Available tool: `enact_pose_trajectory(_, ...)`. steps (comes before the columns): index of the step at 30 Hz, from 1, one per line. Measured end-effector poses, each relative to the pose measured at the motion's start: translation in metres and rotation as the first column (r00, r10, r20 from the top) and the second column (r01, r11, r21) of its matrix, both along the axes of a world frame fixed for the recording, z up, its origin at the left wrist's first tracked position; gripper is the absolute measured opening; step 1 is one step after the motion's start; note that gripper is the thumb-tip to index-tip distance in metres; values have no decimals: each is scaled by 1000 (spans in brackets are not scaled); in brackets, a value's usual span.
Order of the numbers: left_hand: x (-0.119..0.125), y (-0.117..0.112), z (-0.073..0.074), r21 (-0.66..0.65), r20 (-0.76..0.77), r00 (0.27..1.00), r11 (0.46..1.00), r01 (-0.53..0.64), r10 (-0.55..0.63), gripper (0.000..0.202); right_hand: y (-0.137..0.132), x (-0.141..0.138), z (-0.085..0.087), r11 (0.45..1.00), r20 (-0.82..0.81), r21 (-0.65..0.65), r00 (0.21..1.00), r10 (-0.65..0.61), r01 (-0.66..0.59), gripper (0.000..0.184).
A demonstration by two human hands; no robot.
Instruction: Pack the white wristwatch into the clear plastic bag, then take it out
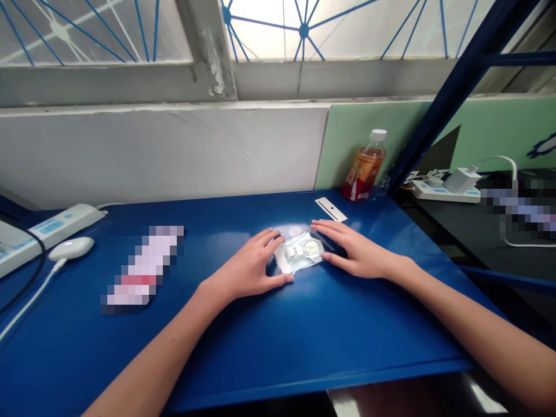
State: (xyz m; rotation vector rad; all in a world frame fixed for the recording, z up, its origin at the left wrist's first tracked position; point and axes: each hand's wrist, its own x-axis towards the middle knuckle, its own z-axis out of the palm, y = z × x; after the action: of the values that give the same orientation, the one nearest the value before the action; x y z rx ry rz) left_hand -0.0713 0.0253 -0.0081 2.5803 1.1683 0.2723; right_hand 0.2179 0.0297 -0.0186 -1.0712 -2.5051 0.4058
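A clear plastic packet lies flat on the blue desk. Inside it are pale pieces, one round like a small watch face; glare blurs their exact kind. At the packet's left edge rests my left hand, palm down, thumb apart from the fingers. My right hand is at the opposite edge, its fingers stretched out and its thumb touching or very close to the packet. Neither hand is closed around anything. Just beyond my right fingers is a small white card with a dark stripe.
A drink bottle with a white cap stands at the back right. On the left are a pixelated long object, a white power strip and a white charger with its cable. A blue metal post slants up at right.
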Motion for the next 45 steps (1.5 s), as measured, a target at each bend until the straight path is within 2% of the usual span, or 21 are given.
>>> enact_pose_trajectory(3,-2,0,0,-6,-6,1000,1000,2,-2,79,-1,0,1,998,25,-49,999,38,-37,62)
enact_pose_trajectory(15,-7,5,-1,-36,-46,998,999,-34,33,81,2,4,6,997,17,-81,1000,-16,18,71)
enact_pose_trajectory(32,-11,8,-3,-73,-49,998,997,-36,32,83,9,8,1,970,-12,-236,998,-57,52,79)
enact_pose_trajectory(37,-12,8,-4,-81,-17,999,996,-46,45,83,10,9,0,972,-19,-230,998,-56,50,81)
enact_pose_trajectory(45,-8,6,0,-68,-74,996,996,-52,47,86,10,11,-2,985,24,-163,999,-47,51,86)
